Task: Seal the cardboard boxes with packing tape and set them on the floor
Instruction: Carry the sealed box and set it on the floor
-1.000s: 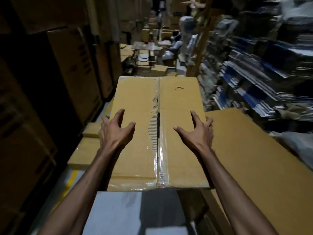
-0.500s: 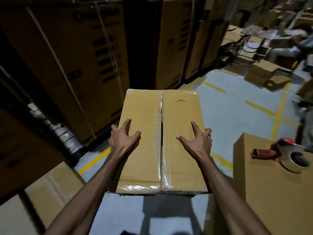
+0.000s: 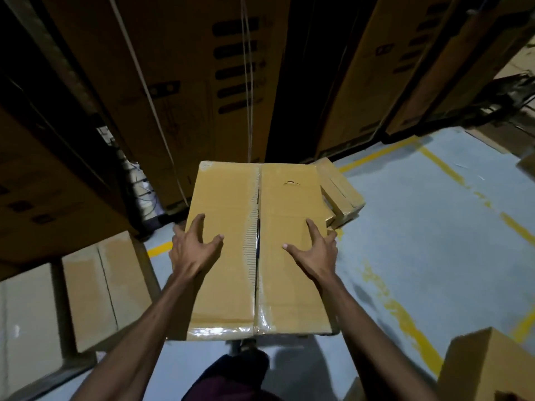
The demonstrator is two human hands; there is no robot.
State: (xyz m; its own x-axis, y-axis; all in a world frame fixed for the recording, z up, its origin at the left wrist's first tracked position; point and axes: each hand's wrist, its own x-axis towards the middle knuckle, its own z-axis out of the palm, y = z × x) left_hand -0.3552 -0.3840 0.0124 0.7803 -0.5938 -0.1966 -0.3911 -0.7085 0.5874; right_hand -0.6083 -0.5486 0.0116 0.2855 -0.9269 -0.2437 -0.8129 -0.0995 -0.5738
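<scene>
head view: the long tan cardboard box with clear tape down its centre seam [image 3: 289,256] is held out over the grey floor with yellow lines [image 3: 419,241], gripped at its sides by the left hand [image 3: 192,250] and right hand [image 3: 314,254], fingers spread and curled over the edges. sealing looks done; lowering is called for next, beside the smaller taped box [image 3: 341,192] beyond.
</scene>
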